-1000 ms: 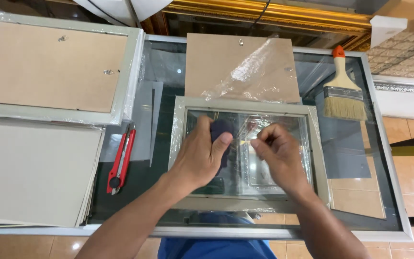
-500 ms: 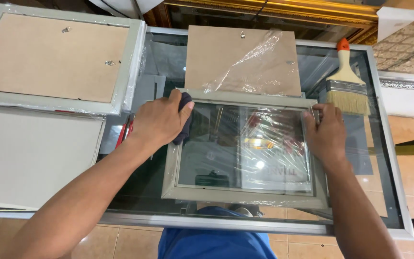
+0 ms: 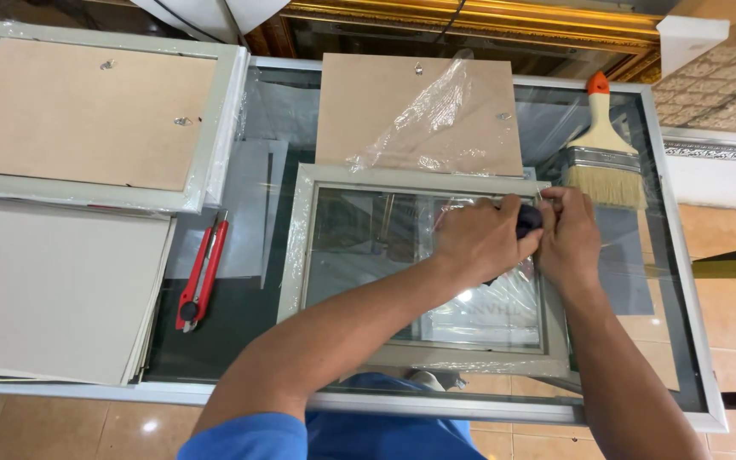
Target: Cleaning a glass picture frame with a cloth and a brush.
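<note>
A pale grey picture frame (image 3: 298, 247) with a glass pane lies flat on the glass-topped table (image 3: 675, 281). My left hand (image 3: 480, 238) reaches across the pane to its far right corner and presses a small dark cloth (image 3: 528, 220) there. My right hand (image 3: 568, 238) rests against the same corner, touching the cloth and the frame's right rail. Which fingers grip the cloth is partly hidden.
A brown backing board (image 3: 385, 111) under clear plastic wrap lies behind the frame. A wide paintbrush (image 3: 605, 162) with an orange tip sits at the right. A red utility knife (image 3: 202, 273) lies left of the frame. Stacked frames (image 3: 87, 119) and grey boards (image 3: 53, 290) fill the left side.
My left hand has swept with the dark cloth from the pane's far left corner to the far right corner. My right hand stayed at the right edge, moving up to that corner.
</note>
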